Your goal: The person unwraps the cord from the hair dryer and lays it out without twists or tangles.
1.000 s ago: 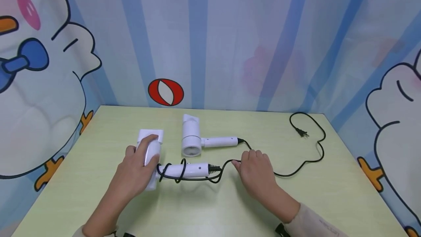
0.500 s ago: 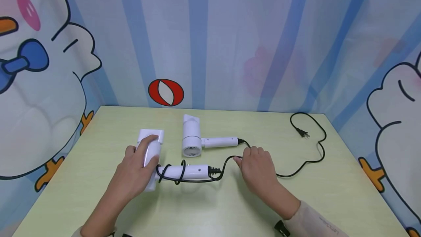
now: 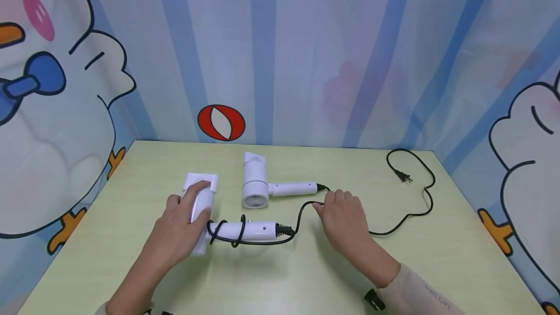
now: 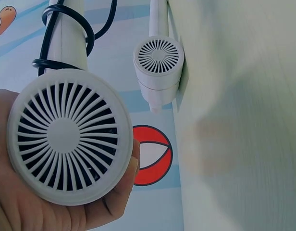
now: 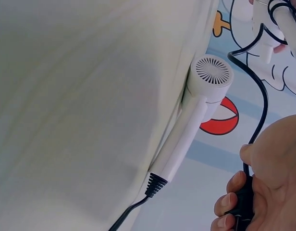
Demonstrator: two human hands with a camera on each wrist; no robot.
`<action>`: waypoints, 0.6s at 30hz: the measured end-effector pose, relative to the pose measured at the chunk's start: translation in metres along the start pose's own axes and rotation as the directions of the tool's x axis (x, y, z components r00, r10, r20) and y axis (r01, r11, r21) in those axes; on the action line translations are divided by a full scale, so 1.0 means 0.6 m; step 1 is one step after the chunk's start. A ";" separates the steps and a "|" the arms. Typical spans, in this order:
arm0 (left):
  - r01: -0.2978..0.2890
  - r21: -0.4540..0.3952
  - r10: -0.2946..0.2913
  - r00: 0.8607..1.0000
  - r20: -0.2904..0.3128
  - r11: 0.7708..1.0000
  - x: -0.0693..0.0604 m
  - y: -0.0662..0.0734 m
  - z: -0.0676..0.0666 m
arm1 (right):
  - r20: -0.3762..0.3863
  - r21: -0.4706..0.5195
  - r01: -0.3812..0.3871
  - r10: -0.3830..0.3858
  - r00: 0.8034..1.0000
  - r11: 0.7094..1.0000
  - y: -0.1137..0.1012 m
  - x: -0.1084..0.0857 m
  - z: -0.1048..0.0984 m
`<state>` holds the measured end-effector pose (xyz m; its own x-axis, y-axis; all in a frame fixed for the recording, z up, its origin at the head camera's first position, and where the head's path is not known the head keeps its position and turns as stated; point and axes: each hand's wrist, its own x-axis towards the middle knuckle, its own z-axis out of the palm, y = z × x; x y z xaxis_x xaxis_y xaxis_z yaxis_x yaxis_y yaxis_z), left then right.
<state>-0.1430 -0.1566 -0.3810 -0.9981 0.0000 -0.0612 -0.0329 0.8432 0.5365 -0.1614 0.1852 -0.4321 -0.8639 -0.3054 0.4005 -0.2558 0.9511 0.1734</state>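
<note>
My left hand grips a white hair dryer by its barrel, held above the table with the handle pointing right. Its round intake grille faces the left wrist camera. The black cord is wound loosely round the handle, then runs from the handle's end to my right hand. In the right wrist view, those fingers curl round a thick black piece of that cord; it looks like the plug, but its prongs are hidden. A second white hair dryer lies on the table behind the held one.
The second dryer's black cord passes behind my right hand and loops along the right of the pale table. Its two-pin plug lies near the back right corner. A printed cartoon curtain stands behind the table.
My right hand has shifted slightly right and back, pulling the cord. A small cord loop below the handle's end has gone. The left hand stays almost still.
</note>
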 end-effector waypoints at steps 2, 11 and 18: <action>0.000 0.005 0.000 1.000 0.007 1.000 0.001 -0.001 0.000 | -0.001 0.003 -0.008 0.008 1.000 1.000 0.001 0.003 -0.002; -0.012 0.016 0.011 1.000 0.029 1.000 0.001 -0.011 -0.001 | -0.005 0.025 -0.030 0.030 1.000 0.999 0.001 0.012 -0.013; -0.005 0.022 0.004 0.999 0.033 1.000 0.002 -0.015 0.008 | -0.065 0.010 -0.036 0.036 0.997 0.999 -0.002 0.014 -0.030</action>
<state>-0.1439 -0.1616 -0.3897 -0.9960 0.0213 -0.0865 -0.0267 0.8548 0.5183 -0.1605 0.1806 -0.4125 -0.8427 -0.2733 0.4638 -0.2293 0.9617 0.1501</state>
